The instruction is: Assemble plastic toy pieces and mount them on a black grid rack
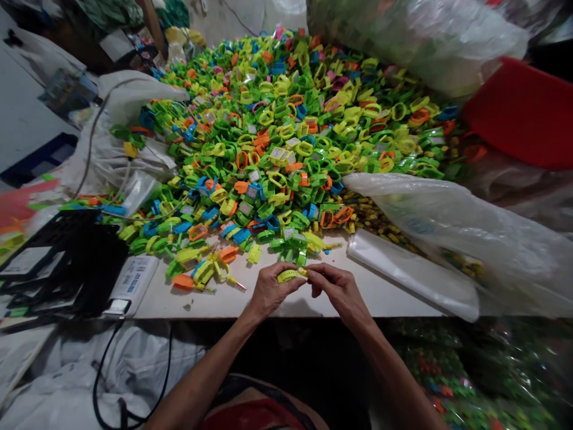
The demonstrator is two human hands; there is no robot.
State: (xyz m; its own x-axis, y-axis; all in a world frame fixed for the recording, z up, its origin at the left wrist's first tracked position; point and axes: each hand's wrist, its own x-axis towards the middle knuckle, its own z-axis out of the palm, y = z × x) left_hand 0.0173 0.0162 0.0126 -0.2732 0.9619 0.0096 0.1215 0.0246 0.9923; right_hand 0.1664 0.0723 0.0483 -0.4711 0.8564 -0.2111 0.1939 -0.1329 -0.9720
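Note:
Near the front edge of the table, my left hand [267, 291] is closed around a yellow-green toy watch [287, 276] with a row of small holes along its strap. Fingertips of my right hand [336, 288] pinch a small yellow piece [302, 272] at the strap's right end; whether it is joined to the strap I cannot tell. Just beyond my hands spreads a large heap of plastic toy watches [268, 161] in green, yellow, orange and blue. A yellow watch with a clear, candy-like tube [236, 283] lies left of my left hand.
On the left stand black plastic frames [67, 263] beside a white box [133, 283]. A folded clear plastic sheet [412, 276] lies at the right front, by a plastic bag [470, 233] over small yellow-brown pieces. A red scoop-like object [523, 113] rises at the right. Filled bags [447, 370] sit below.

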